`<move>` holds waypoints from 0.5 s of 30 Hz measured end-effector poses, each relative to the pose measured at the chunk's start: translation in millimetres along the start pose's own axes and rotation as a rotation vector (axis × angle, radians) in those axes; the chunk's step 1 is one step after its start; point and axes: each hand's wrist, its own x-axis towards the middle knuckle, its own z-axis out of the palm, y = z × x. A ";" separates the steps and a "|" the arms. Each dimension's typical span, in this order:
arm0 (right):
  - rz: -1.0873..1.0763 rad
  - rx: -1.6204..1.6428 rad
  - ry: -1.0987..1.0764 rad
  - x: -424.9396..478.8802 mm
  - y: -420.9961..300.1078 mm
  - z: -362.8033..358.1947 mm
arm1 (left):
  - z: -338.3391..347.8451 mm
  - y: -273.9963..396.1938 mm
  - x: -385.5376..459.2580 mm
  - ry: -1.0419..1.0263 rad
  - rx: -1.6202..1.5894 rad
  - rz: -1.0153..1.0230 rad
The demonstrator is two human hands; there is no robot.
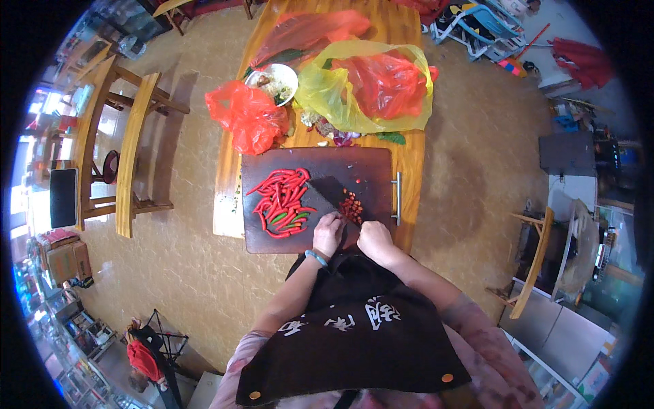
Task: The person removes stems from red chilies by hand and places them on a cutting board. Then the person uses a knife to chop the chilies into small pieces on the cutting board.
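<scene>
A dark cutting board (276, 240) lies on the wooden table (409, 153) in front of me. Whole chili peppers (281, 199), mostly red with several green ones, are heaped on its left half. My right hand (375, 240) is closed on the handle end of a cleaver, whose broad dark blade (329, 193) points up and left. Beside the blade is a small pile of chopped red chili (351, 205). My left hand (329, 232), with a bracelet at its wrist, has its fingers bent at the blade's near edge; whatever they pinch there is too small to tell.
Beyond the board are a red plastic bag (248, 117), a white bowl of food (276, 84), a yellow bag (327, 97) and onion peelings (343, 137). A metal handle (398, 199) is at the board's right edge. Wooden benches (135, 153) stand left; a person in red (143, 358) is behind, lower left.
</scene>
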 end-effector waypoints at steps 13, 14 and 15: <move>0.050 0.009 -0.036 -8.3 -5.6 -7.0 | -2.9 -1.4 0.3 -0.044 -0.029 -0.028; 0.042 0.018 -0.027 -3.6 -6.2 -4.6 | -1.4 -0.7 -1.1 -0.013 -0.027 -0.014; 0.035 0.033 -0.026 -1.3 -3.7 -2.9 | -2.3 -0.8 -0.1 -0.006 -0.037 -0.017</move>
